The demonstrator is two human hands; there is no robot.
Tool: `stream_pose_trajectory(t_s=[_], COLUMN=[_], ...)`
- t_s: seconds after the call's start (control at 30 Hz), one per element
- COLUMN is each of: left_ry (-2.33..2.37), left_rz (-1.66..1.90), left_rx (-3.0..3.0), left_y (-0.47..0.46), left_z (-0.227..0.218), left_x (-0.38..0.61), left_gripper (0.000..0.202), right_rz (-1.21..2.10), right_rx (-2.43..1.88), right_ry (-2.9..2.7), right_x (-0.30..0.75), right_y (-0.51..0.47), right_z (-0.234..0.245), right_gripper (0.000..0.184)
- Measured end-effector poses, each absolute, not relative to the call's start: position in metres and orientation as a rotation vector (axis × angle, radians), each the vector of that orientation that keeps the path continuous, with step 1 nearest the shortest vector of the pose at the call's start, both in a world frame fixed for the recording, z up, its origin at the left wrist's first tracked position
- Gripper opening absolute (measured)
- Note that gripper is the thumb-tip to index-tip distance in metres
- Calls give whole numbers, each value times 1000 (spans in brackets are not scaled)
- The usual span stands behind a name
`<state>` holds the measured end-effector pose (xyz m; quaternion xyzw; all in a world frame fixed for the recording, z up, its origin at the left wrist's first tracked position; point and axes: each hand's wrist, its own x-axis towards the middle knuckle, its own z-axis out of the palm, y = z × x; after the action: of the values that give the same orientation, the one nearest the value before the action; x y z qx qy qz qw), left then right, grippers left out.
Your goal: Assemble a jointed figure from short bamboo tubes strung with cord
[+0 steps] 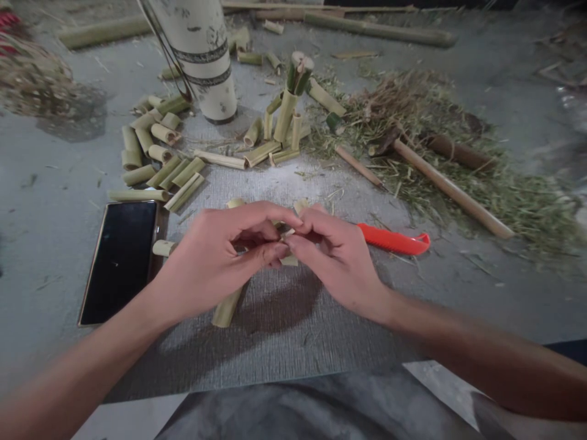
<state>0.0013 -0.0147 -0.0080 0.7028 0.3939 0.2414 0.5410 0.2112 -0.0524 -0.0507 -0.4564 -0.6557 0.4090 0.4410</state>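
My left hand (229, 250) and my right hand (332, 253) meet over the front of the table, fingertips pinched together. Between them is a small pale piece of bamboo (287, 233), mostly covered by the fingers. Under my left hand lies a green bamboo tube (228, 308), its far end hidden. A tool with a red handle (394, 239) rests just right of my right hand; its other end is out of sight behind that hand. Another short bamboo piece (164, 247) pokes out left of my left hand, beside a phone (120, 260).
Cut bamboo pieces (145, 137) lie in a cluster behind the phone. A tall patterned cylinder (202, 67) stands at the back. Bamboo pieces set upright (285, 119) are right of it. A wooden-handled tool (454, 186) lies on grassy shavings (518, 208). Bamboo poles (380, 30) lie at the far edge.
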Motion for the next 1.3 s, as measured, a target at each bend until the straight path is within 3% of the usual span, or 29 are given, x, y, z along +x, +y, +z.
stream_pose_trajectory(t_s=[0.53, 0.7, 1.3], left_ry=[1047, 1030, 1064], left_rz=[538, 534, 382], left_rx=[1767, 1818, 1871], left_y=[-15, -15, -12], left_z=[-6, -5, -2], left_x=[1, 1, 1], left_gripper=[7, 15, 15], right_rz=[767, 789, 842], right_rx=[-1107, -1086, -1022], right_ry=[-1809, -1830, -1826], right_x=[213, 213, 211], right_y=[-54, -55, -50], right_z=[-46, -46, -47], right_gripper=[19, 20, 25])
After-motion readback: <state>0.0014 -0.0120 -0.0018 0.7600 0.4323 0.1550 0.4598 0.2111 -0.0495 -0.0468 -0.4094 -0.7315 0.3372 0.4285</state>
